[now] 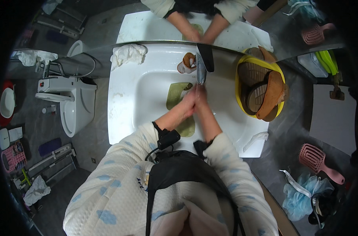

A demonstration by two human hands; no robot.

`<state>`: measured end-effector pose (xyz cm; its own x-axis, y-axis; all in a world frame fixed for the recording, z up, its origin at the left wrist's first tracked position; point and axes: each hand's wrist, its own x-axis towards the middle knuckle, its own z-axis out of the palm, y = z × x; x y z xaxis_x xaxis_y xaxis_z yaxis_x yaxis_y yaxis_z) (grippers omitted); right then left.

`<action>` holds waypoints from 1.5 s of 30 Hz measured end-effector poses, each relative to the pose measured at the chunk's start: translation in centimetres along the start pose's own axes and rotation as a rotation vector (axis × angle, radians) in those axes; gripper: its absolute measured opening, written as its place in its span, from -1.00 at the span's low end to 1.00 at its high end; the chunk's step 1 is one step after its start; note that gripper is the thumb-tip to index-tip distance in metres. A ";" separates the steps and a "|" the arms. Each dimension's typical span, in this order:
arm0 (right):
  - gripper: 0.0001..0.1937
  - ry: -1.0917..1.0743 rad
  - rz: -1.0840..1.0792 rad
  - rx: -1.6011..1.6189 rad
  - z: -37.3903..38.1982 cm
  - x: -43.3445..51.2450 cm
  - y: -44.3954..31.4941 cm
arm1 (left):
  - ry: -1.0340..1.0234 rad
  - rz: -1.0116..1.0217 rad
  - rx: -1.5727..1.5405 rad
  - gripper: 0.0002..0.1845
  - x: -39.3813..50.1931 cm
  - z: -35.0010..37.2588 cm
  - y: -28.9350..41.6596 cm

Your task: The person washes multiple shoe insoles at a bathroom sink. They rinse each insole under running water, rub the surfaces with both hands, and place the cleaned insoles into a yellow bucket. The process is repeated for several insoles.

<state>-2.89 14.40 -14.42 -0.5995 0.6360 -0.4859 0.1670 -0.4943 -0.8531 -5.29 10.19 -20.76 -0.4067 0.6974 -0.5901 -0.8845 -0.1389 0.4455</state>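
Observation:
My left hand (189, 100) and my right hand (200, 96) meet, blurred, under the metal faucet (201, 67) of a white washbasin (149, 85). Something whitish shows beside the left fingers; I cannot tell whether it is held. Below and behind my hands, a green shoe insole or similar flat piece (187, 128) lies in the basin. A small brown and whitish item (187, 63) rests on the ledge left of the faucet. At the right, a yellow basin (238, 97) holds brown soles and a tan strap-like piece (270, 94).
A crumpled white cloth (128, 54) sits on the basin's back left corner, another white piece (256, 140) on its front right. A mirror edge (167, 42) runs behind the faucet. A toilet (69, 109) stands left; a pink hairbrush (314, 159) and blue bath puff (302, 191) are right.

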 end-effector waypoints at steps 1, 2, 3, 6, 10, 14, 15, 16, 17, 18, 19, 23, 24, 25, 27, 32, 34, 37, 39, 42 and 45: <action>-0.47 -0.021 -0.071 -0.014 0.3 -0.3 0.5 | 0.015 0.045 -0.058 -0.61 0.1 0.3 0.3; -0.48 -0.038 -0.139 -0.027 0.2 -0.1 0.7 | 0.018 0.086 0.058 -0.58 0.2 0.7 0.8; -0.48 -0.024 -0.102 -0.063 0.0 0.3 1.1 | -0.281 0.067 -0.124 -0.57 0.0 1.2 0.9; -0.47 0.005 -0.003 -0.179 -0.8 1.5 1.8 | -0.552 -0.173 -0.441 -0.56 -0.8 2.5 2.1; -0.57 0.079 0.043 -0.038 -1.1 1.3 2.4 | 0.008 -0.047 0.135 -0.59 -2.4 3.2 3.4; -0.56 0.084 0.054 -0.022 -1.5 2.8 5.3 | 0.145 -0.064 0.159 -0.60 -2.4 3.1 3.3; -0.54 0.076 0.055 -0.050 -1.9 3.9 5.7 | 0.229 -0.158 0.048 -0.60 -2.2 3.0 3.3; -0.51 0.106 -0.007 -0.071 -1.6 3.5 6.7 | 0.093 -0.234 -0.148 -0.61 -2.0 3.0 3.3; -0.49 0.099 0.091 -0.108 -1.8 3.6 7.0 | 0.093 -0.146 -0.042 -0.60 -2.0 2.8 3.4; -0.47 0.130 0.117 -0.133 -1.7 3.6 7.0 | 0.077 -0.108 0.040 -0.59 -2.0 2.7 3.6; -0.46 0.156 0.051 -0.088 -1.7 3.3 6.8 | 0.066 -0.156 0.081 -0.58 -1.9 2.6 3.9; -0.39 -0.010 0.184 0.038 -2.0 3.0 2.6 | 0.123 -0.089 0.198 -0.63 -1.4 1.4 3.7; -0.37 -0.020 0.237 0.040 -2.1 2.9 1.3 | 0.086 -0.141 0.129 -0.64 -1.2 1.0 2.9; -0.35 -0.031 0.280 0.044 -1.9 3.1 -0.1 | 0.031 -0.199 -0.057 -0.65 -0.6 1.0 1.6; -0.33 -0.021 0.313 -0.097 -0.7 1.6 -1.1 | 0.250 -0.103 0.864 -0.67 0.7 -0.1 -0.2; -0.31 0.067 0.047 -0.222 1.3 -1.0 1.4 | 0.000 -0.124 0.432 -0.69 2.3 -1.6 -1.0; -0.28 0.000 0.190 0.027 0.1 0.6 2.1 | -0.110 -0.195 -0.243 -0.65 1.0 -1.1 0.1; -0.28 0.027 0.130 -0.051 -1.4 2.4 2.5 | -0.016 -0.227 -0.309 -0.75 -0.7 1.3 1.7; -0.28 0.083 -0.012 -0.246 -0.3 0.0 4.1 | 0.032 -0.208 -0.318 -0.78 -0.4 2.0 3.9; -0.34 0.093 0.074 -0.184 -0.2 -0.4 4.0 | 0.091 -0.133 0.050 -0.81 -1.4 2.5 4.3; -0.39 -0.012 0.307 0.075 -1.7 1.0 2.7 | 0.003 -0.210 -0.136 -0.80 -3.2 2.5 3.7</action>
<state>-1.74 14.69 -17.49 -0.5395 0.4429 -0.7161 0.2838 -0.7050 -0.6499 -6.73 9.21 -15.57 -0.2114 0.7187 -0.6624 -0.9722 -0.0845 0.2186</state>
